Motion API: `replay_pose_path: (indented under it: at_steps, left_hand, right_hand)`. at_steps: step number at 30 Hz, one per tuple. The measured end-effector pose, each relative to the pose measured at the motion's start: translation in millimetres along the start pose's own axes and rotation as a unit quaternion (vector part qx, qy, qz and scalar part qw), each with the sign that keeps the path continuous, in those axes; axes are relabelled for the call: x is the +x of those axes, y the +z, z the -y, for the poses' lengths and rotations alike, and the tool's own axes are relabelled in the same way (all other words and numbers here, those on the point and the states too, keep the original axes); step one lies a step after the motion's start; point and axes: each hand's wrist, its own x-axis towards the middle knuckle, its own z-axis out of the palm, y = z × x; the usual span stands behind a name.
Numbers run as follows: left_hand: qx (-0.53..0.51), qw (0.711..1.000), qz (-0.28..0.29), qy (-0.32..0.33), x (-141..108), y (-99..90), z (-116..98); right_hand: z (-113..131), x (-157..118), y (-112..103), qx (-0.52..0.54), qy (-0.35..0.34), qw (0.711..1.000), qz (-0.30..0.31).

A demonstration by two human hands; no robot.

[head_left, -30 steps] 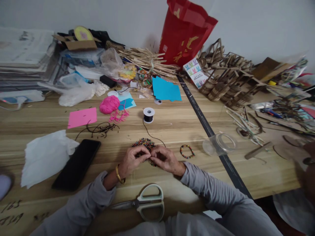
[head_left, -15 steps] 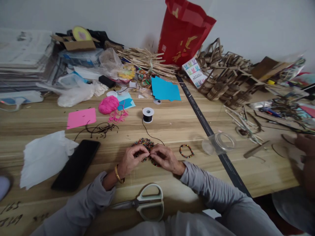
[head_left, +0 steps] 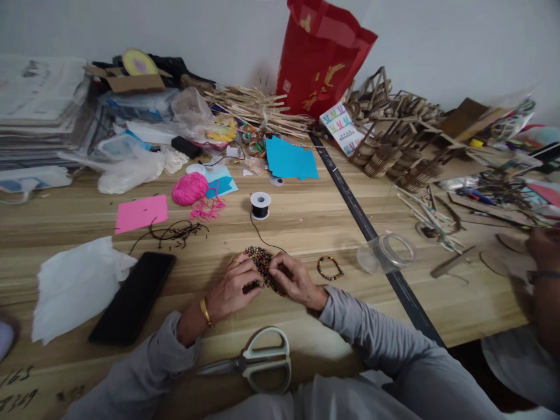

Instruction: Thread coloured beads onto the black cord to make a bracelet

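Note:
A pile of small multicoloured beads (head_left: 261, 258) lies between my two hands. My left hand (head_left: 234, 286), with a gold bangle at its wrist, rests at the pile's left side, fingers curved and thumb apart from them. My right hand (head_left: 298, 281) is closed in a pinch at the pile's right side. A thin black cord (head_left: 263, 238) runs from a white spool (head_left: 261, 205) to that hand; its end is hidden by the fingers. To the right lies a beaded bracelet (head_left: 330, 268). Scissors (head_left: 266, 360) with pale handles lie nearer my body.
A black phone (head_left: 132, 298) and white tissue (head_left: 74, 289) lie at left, below black cord scraps (head_left: 179, 230) and pink yarn (head_left: 190, 188). A clear tape roll (head_left: 396, 252) sits at right. Behind stand a red bag (head_left: 321, 64) and small woven baskets (head_left: 380, 160). Another person's hand (head_left: 545, 248) shows at far right.
My left hand has drawn away from the right fingertips, its fingers opening over the beads. My right hand remains pinched in nearly the same place. The view has shifted slightly.

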Motion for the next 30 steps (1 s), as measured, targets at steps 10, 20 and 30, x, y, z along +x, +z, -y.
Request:
replay_pose_path:
  at_steps: [10, 20, 30]
  left_hand:
    - [0.076, 0.995, 0.056, 0.023, -4, 8.5, 1]
    - [-0.036, 0.999, -0.019, -0.01, 1, 8.0, 0]
    - [-0.245, 0.956, -0.109, -0.121, 2, 5.7, 15]
  right_hand:
    - [0, 1, 1, -0.002, 0.0, 1.0, 0.009]
    - [0, 0, 1, -0.002, 0.013, 1.0, 0.012]
    - [3, 1, 1, -0.01, 0.004, 1.0, 0.027]
